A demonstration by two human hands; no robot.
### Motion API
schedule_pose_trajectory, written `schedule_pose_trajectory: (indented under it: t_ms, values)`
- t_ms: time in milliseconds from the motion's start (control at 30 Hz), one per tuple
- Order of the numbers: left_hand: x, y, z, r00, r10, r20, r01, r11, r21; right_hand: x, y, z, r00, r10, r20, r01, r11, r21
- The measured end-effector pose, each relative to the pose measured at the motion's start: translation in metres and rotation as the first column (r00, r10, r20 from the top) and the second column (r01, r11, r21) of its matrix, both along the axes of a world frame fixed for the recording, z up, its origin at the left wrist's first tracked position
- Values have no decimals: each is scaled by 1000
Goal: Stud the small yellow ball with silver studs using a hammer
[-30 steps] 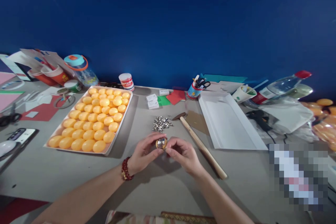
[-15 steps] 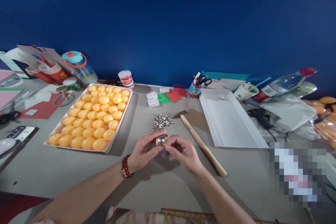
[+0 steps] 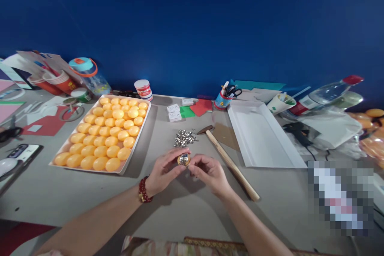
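Note:
An orange ball (image 3: 183, 160), its upper face covered with shiny silver metal, is held in front of me over the table. My left hand (image 3: 166, 170), with a dark red bead bracelet at the wrist, grips it from the left between thumb and fingers. My right hand (image 3: 208, 172) is pinched at the ball's lower right edge. Whatever lies between those fingertips is too small to make out. Just beyond the hands is a pile of small silver metal pieces (image 3: 185, 138). A hammer (image 3: 231, 164) with a wooden handle lies right of my right hand.
On the left stands a shallow box (image 3: 126, 166) with rows of orange balls. A white tray (image 3: 265, 140) lies on the right. Small white boxes (image 3: 175, 117), red paper (image 3: 201, 107), a pen cup (image 3: 221, 101) and a white-lidded jar (image 3: 144, 90) sit toward the blue wall.
The ball has turned slightly in my left hand and more silver faces up. My right fingertips have shifted a little toward its lower right edge.

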State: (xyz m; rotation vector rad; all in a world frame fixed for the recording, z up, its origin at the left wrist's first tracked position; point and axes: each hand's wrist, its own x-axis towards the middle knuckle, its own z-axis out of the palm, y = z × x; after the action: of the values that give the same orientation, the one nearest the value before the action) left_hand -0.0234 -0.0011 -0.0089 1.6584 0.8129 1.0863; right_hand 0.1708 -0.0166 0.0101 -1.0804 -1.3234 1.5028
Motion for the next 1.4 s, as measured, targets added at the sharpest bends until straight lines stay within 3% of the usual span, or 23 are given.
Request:
schedule_pose_trajectory:
  t_ms: [1400]
  values:
    - [1,1,0,1000,27,2,-26,998,-65,-2,1,-2,999,10,-36,-12,998,-60]
